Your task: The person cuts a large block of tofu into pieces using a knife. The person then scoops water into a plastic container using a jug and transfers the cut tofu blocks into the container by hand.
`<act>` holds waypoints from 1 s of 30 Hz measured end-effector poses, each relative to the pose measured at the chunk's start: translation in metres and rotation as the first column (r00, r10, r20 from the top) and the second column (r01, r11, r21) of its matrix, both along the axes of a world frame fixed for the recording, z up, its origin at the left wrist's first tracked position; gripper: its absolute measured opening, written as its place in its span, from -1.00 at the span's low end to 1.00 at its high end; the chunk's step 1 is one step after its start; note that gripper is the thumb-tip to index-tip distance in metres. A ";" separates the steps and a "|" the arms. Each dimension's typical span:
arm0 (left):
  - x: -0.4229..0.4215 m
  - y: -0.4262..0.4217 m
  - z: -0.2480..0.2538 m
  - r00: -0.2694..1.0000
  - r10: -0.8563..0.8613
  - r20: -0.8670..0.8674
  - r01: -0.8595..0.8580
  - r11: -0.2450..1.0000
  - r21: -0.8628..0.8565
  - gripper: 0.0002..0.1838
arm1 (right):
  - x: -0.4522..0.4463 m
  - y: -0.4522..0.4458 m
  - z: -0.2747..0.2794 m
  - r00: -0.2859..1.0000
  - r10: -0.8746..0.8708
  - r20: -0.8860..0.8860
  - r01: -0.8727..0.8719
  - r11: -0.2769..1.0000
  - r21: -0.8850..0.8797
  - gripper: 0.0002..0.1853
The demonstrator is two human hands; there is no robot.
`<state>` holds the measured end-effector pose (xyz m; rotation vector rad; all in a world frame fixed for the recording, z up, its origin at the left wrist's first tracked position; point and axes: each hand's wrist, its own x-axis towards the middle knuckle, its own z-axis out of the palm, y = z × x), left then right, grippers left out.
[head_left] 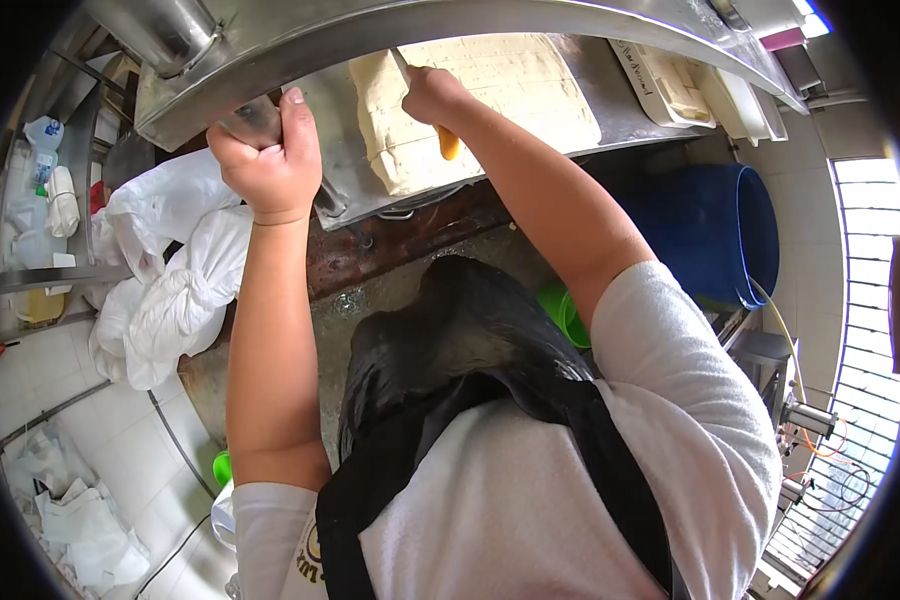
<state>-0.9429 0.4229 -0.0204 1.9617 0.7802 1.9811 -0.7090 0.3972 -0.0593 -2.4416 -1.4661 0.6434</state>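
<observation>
A large pale slab [490, 95], dough-like and scored with lines, lies on the metal table [335, 130]. My right hand [435, 97] is closed round a knife [448, 143] over the slab's left part; its yellow handle end sticks out below the fist and a piece of blade shows above. My left hand [268, 160] is closed round a metal post [254, 122] under the shelf edge, left of the slab, with the thumb up.
A metal shelf [370, 28] spans above the table. White trays [660, 95] stand at the right, near a blue barrel [710, 225]. White cloth bags [185, 270] hang at the left, beside a shelf with bottles [42, 150]. A green container [568, 315] is below.
</observation>
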 end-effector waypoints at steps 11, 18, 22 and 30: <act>-0.001 0.001 0.000 1.000 0.000 0.031 -0.001 1.000 0.025 -0.46 | -0.007 0.003 0.009 0.968 0.195 0.156 -0.158 0.962 -0.222 -0.61; -0.001 -0.001 -0.002 1.000 0.010 -0.010 -0.011 1.000 -0.021 -0.39 | -0.017 -0.029 0.005 0.968 0.212 0.135 -0.182 0.962 -0.201 -0.55; -0.003 -0.001 0.003 0.997 0.049 -0.056 -0.049 0.999 0.005 -0.37 | -0.022 -0.057 0.006 0.985 0.147 0.091 -0.128 0.974 -0.184 -0.51; -0.003 -0.004 0.005 0.999 0.031 -0.041 -0.033 0.998 -0.047 -0.38 | -0.052 -0.148 -0.008 0.978 0.167 0.128 -0.169 0.986 0.004 -0.57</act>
